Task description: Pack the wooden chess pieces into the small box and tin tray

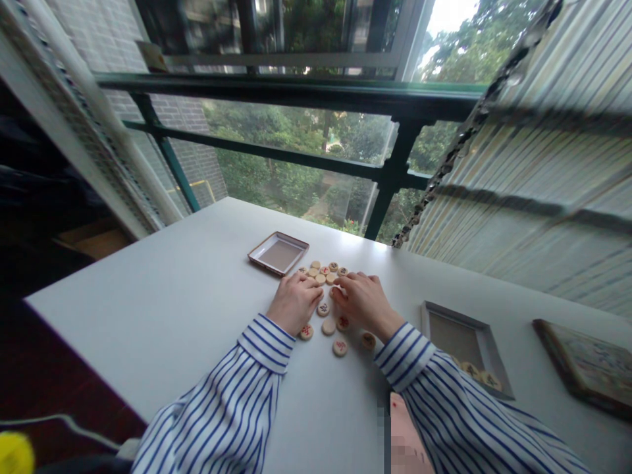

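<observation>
Round wooden Chinese chess pieces [339,347] with red or dark characters, some blank side up, lie scattered on a white table. A tight cluster of chess pieces [320,279] lies just beyond my fingertips. My left hand [295,299] rests at the left side of the cluster, fingers stretched forward and touching pieces. From the right, my right hand [363,299] reaches the cluster with its thumb apart from its bent fingers. One chess piece [323,309] lies between the hands. Both palms face down, so anything under them is hidden.
A shallow box lid [279,253] lies beyond my left hand. Right of my right arm are a grey tray [434,316] holding several pieces and a dark-edged, patterned flat box [587,362]. A pink item [402,428] is partly under my right sleeve. A green railing [296,155] stands behind the table.
</observation>
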{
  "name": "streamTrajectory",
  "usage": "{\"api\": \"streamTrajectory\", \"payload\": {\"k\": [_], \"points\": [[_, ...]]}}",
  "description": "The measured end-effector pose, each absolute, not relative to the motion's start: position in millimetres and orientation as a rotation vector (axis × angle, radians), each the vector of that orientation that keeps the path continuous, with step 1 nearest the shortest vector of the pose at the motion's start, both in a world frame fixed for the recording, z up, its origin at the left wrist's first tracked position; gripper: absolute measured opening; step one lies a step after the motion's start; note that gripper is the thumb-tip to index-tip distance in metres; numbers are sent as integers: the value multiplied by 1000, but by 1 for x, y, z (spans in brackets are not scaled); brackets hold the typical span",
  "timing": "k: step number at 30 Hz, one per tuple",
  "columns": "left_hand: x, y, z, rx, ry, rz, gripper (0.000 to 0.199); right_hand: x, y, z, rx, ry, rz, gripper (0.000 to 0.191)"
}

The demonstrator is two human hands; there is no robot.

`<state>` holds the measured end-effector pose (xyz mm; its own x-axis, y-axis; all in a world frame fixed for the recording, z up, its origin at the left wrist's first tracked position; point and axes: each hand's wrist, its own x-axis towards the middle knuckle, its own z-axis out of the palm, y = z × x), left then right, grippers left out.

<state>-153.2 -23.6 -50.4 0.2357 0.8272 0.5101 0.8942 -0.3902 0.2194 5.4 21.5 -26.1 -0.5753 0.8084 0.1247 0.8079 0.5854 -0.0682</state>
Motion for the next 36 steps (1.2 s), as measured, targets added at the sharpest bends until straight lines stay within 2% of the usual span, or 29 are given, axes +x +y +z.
{"api": "streamTrajectory", "payload": {"k": [9, 16, 21, 30, 36], "points": [[-156, -23, -52, -2403, -1686, -867, 15, 5, 21, -27, -1317, -2554, -11, 24], [-161, -22, -49, -2383, -1744, -1058, 15, 6, 21, -26, -1301, -2527, -18, 22], [-162, -22, -46, -2341, -1803, -1428, 16, 5, 21, -26, -1232, -2505, 10, 21], [-158, -22, -37, -2126, -2224, -2296, 31, 5, 20, -26, -1015, -2429, 62, 19], [-160, -23, -34, -2032, -2300, -2469, 33, 3, 17, -25, -959, -2414, 84, 20]]}}
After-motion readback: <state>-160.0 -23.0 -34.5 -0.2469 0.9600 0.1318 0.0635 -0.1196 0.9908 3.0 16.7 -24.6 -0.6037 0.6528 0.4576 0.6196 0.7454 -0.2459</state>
